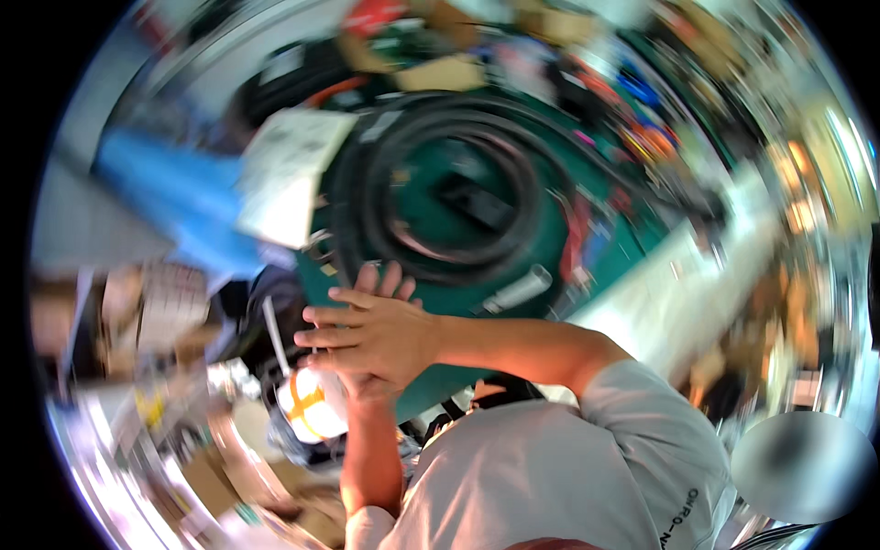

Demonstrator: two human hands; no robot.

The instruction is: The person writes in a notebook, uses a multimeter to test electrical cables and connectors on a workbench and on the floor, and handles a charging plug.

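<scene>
My right hand [390, 339] lies across my left hand [385, 282], its fingers stretched out and spread toward the left. From beneath it the fingertips of my left hand stick out, straight and apart; its palm is mostly covered. I see nothing held in either hand. Just beyond them, a thick black hose or cable [362, 229] lies in a wide coil on a green mat [426, 206]. Inside the coil is a dark flat box-shaped object [477, 202]. A pale cylindrical tube [518, 289] rests on the mat to the right of my hands.
A printed paper sheet [293, 170] overlaps the table's left side, near a blue surface [174, 202]. Tangled coloured items [642, 128] crowd the far right. Below left of my hands stands a white round object with yellow bands [312, 403]. Cardboard boxes [170, 302] are stacked at left. Much is blurred.
</scene>
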